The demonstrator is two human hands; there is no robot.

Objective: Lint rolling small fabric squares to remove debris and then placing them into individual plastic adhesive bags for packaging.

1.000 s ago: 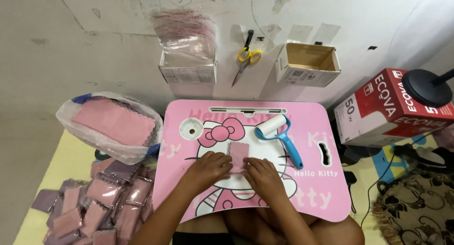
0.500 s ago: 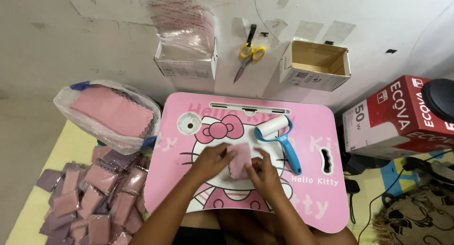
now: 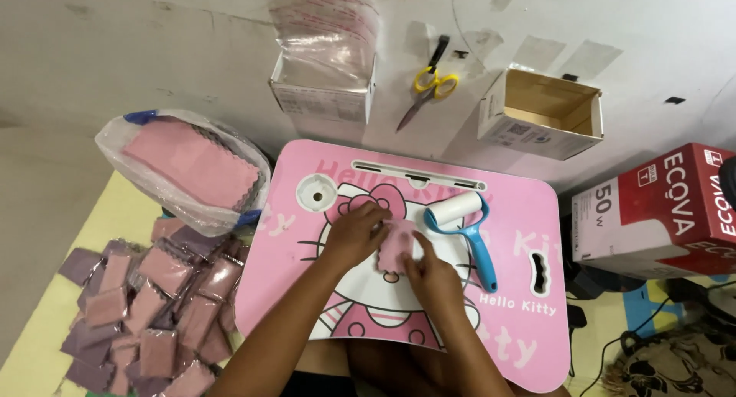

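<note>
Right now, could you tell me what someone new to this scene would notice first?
The bright pink lap table fills the middle, and on it the left hand and right hand hold a small pink cloth. A blue-handled lint roller lies just right of them. On the floor to the left, a heap of bagged pink cloths sits below a plastic bag of cloths.

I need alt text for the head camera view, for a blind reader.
Two hands, left hand and right hand, hold a small pink cloth over a pink lap table. A blue lint roller lies beside them; packed pink cloths are piled left.
</note>
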